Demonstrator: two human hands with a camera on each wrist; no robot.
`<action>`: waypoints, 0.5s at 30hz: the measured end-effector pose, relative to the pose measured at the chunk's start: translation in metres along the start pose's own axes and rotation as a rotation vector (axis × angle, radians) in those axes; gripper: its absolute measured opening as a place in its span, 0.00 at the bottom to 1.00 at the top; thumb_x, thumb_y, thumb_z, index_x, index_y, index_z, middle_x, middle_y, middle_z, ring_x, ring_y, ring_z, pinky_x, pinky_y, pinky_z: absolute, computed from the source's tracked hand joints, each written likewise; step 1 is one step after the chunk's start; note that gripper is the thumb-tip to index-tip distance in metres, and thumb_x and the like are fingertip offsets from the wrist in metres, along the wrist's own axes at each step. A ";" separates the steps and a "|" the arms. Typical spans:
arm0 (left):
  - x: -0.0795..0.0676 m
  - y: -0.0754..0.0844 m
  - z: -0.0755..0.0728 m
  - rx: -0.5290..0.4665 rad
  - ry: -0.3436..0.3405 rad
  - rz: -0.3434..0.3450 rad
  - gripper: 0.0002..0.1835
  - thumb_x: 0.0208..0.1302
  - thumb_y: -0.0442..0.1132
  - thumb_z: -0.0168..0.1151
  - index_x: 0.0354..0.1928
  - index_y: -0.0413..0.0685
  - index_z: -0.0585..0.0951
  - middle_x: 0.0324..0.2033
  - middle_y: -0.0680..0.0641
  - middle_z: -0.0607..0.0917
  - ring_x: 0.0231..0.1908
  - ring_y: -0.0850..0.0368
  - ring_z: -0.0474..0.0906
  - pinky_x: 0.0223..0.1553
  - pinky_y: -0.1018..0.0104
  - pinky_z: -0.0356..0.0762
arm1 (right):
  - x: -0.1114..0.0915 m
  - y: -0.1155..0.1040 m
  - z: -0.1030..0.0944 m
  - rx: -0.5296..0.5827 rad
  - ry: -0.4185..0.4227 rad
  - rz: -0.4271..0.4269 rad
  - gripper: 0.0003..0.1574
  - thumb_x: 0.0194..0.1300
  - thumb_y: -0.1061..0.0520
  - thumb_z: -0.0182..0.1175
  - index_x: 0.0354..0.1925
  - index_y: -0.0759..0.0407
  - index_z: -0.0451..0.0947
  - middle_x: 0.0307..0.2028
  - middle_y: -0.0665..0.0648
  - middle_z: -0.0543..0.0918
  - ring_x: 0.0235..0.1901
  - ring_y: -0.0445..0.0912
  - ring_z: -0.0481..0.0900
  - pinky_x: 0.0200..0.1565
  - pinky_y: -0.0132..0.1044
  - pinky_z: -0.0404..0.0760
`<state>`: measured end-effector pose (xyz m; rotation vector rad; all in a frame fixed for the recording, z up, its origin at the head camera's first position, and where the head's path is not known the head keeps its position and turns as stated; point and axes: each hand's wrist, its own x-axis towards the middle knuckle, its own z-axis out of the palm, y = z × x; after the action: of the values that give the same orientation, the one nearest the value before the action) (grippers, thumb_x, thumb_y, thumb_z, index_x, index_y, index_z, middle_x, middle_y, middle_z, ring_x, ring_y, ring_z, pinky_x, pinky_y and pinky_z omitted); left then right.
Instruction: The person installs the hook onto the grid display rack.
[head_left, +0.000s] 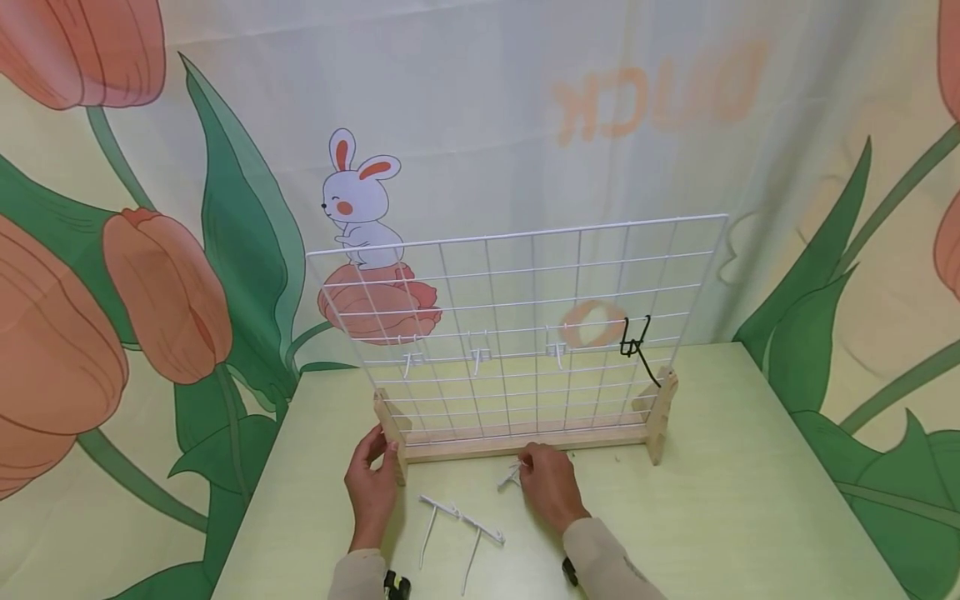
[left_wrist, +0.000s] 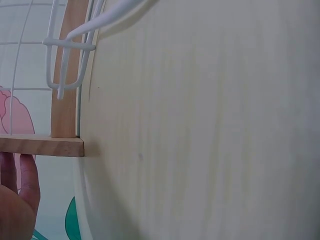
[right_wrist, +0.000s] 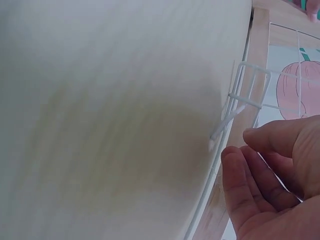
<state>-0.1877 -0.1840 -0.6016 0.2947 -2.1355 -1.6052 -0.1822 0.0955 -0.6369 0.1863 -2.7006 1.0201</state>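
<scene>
A white wire grid point(head_left: 517, 292) stands in a wooden base point(head_left: 487, 450). My left hand point(head_left: 371, 492) touches the outer face of the base's left wooden end piece point(left_wrist: 40, 145) with extended fingertips point(left_wrist: 29, 175). In front of the base, my right hand point(head_left: 551, 487) pinches a small white wire hook point(right_wrist: 245, 97) between thumb and fingertips; part of the hook is hidden by the fingers. On the table between the hands lie white wire hooks point(head_left: 461, 517) with long prongs.
Several white hooks point(head_left: 480, 357) hang on the grid, with a black wire hook point(head_left: 633, 346) at its right. The pale tabletop point(head_left: 720, 508) extends around the stand. A curtain point(head_left: 480, 108) with tulips and a rabbit hangs behind.
</scene>
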 end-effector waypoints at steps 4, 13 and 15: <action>-0.001 0.004 -0.001 -0.009 -0.005 0.023 0.21 0.68 0.34 0.63 0.62 0.50 0.78 0.52 0.42 0.84 0.52 0.46 0.80 0.39 0.81 0.77 | 0.000 -0.001 -0.001 0.027 0.004 0.007 0.08 0.59 0.63 0.69 0.39 0.57 0.86 0.33 0.51 0.87 0.34 0.43 0.83 0.36 0.37 0.82; -0.001 0.004 -0.001 -0.027 -0.005 0.017 0.20 0.67 0.34 0.64 0.61 0.50 0.79 0.51 0.43 0.85 0.52 0.48 0.80 0.39 0.80 0.78 | -0.004 -0.001 -0.004 0.014 -0.019 0.070 0.08 0.57 0.60 0.71 0.38 0.55 0.86 0.32 0.48 0.86 0.34 0.40 0.82 0.36 0.37 0.81; -0.001 0.003 -0.001 -0.028 -0.006 0.016 0.20 0.67 0.34 0.64 0.61 0.51 0.79 0.51 0.43 0.85 0.51 0.48 0.80 0.38 0.80 0.78 | -0.005 0.000 -0.003 0.008 -0.033 0.083 0.07 0.57 0.59 0.71 0.37 0.54 0.85 0.31 0.47 0.86 0.33 0.40 0.81 0.36 0.37 0.81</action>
<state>-0.1863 -0.1841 -0.5989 0.2634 -2.1126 -1.6275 -0.1764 0.0976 -0.6356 0.0933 -2.7550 1.0600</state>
